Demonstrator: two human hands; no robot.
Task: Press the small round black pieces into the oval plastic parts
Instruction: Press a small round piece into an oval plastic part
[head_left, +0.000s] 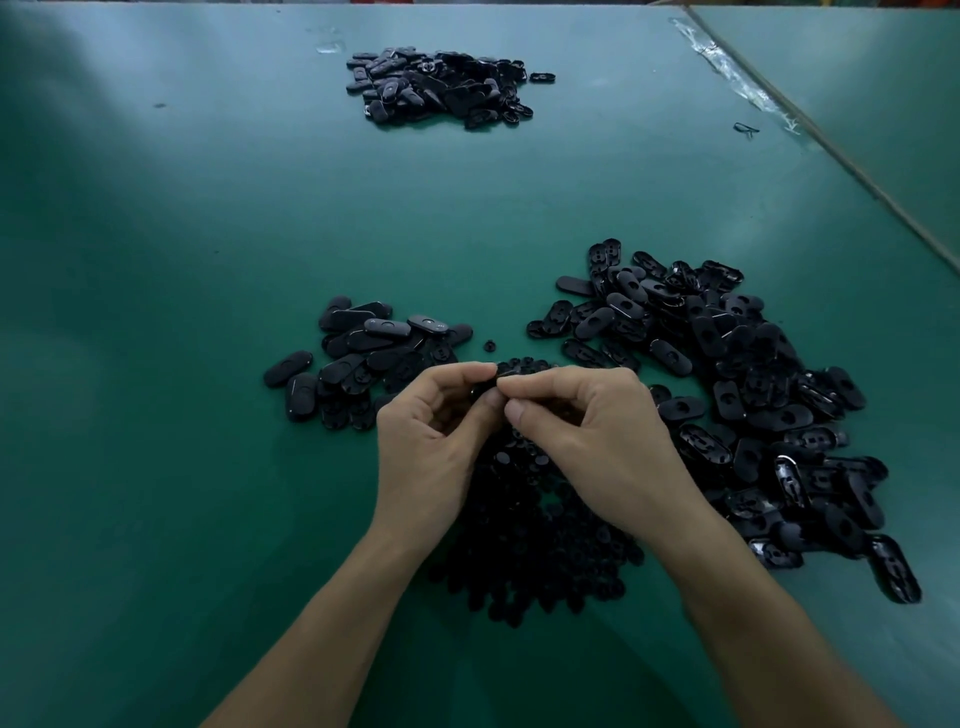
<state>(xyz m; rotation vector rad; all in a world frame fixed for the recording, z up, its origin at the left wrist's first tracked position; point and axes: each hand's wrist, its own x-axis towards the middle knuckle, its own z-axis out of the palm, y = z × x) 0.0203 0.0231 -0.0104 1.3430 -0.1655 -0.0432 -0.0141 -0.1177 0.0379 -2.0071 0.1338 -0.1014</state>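
Centrally, left hand (434, 436) and right hand (592, 441) pinching one dark part (476, 391) above one round-piece heap (524, 545), one stray round piece (489, 345), three oval-part heaps, near-left heap (358, 358), right heap (753, 405), far heap (441, 85).

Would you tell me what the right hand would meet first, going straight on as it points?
The left hand: the right hand points left at its fingers, seemingly touching them round a dark piece.

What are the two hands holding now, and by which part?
The left hand and right hand together pinch a small black part between thumbs and fingertips. The fingers hide most of it, so the exact place cannot be told.
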